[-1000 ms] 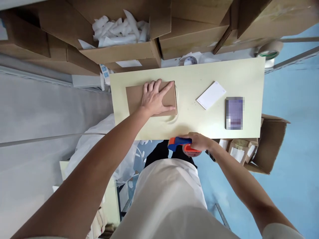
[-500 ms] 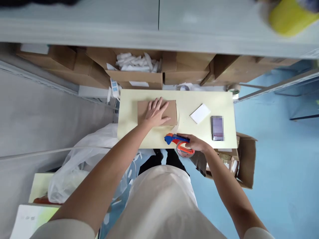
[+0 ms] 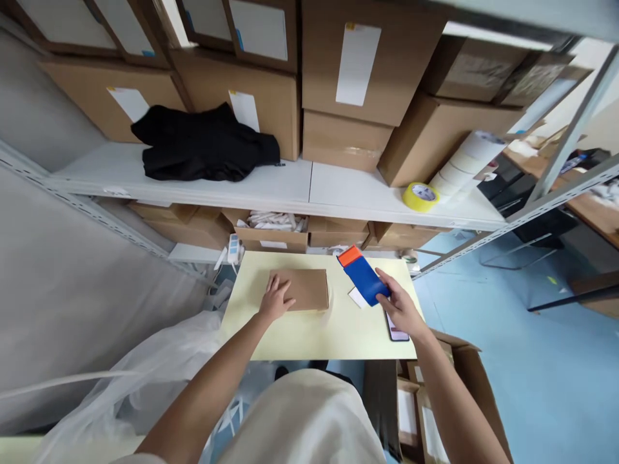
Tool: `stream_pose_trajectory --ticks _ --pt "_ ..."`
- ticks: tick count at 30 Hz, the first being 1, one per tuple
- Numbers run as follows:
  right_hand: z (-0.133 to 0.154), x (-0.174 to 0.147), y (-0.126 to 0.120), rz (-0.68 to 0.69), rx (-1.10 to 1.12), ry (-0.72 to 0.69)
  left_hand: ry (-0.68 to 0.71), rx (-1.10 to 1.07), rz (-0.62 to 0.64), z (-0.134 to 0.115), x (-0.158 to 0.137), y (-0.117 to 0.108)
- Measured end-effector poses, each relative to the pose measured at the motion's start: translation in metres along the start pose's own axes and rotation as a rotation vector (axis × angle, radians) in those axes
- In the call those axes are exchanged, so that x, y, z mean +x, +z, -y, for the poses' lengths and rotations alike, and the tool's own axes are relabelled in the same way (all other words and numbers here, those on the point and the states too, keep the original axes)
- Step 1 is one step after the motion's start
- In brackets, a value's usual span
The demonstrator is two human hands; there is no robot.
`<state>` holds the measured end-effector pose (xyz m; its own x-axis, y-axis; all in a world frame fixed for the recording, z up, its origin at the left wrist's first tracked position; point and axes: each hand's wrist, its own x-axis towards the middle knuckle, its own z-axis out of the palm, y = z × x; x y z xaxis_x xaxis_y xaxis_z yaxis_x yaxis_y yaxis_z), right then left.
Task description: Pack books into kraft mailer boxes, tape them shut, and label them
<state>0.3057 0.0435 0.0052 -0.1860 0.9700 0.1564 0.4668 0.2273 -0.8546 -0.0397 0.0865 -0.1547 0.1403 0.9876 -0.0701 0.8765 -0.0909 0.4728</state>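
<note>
Left hand [image 3: 275, 301]: arm extended forward, palm down, fingers spread flat on the near left corner of the flat brown cardboard parcel [image 3: 304, 289], which lies toward the far left of the pale yellow tabletop [image 3: 309, 335]. Right hand [image 3: 400, 309]: raised above the right edge of the tabletop, fingers curled around the handle of the blue and orange plastic tape dispenser [image 3: 362, 276], its orange end pointing away. A white card [image 3: 356, 298] and a phone [image 3: 397, 333] lie partly hidden beneath this hand.
</note>
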Motion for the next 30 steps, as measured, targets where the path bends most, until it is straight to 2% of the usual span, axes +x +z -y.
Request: stream_pose_trajectory --ticks 4,8,13,19,22,25,27,30 --pt "0.024 0.060 -0.030 -0.187 -0.164 -0.150 -0.020 -0.036 -0.009 -0.004 -0.009 0.005" --pt "0.033 0.136 -0.054 -0.301 -0.324 -0.216 -0.041 -0.081 -0.027 -0.009 -0.020 0.009" --pt "0.021 0.221 -0.062 -0.263 -0.520 -0.198 -0.048 -0.092 -0.083 -0.014 -0.031 0.013" --pt "-0.002 0.277 -0.060 -0.225 -0.564 -0.243 -0.103 -0.120 -0.122 -0.020 -0.040 0.015" --pt "-0.008 0.286 -0.059 -0.216 -0.591 -0.299 -0.167 -0.153 -0.165 -0.023 -0.044 0.018" --pt "-0.008 0.274 -0.057 -0.270 -0.655 -0.368 -0.235 -0.204 -0.180 -0.023 -0.047 0.019" --pt "-0.009 0.247 -0.050 -0.359 -0.662 -0.382 -0.289 -0.258 -0.188 -0.022 -0.048 0.020" --pt "-0.024 0.176 -0.027 -0.448 -0.572 -0.334 -0.367 -0.353 -0.205 -0.020 -0.050 0.021"
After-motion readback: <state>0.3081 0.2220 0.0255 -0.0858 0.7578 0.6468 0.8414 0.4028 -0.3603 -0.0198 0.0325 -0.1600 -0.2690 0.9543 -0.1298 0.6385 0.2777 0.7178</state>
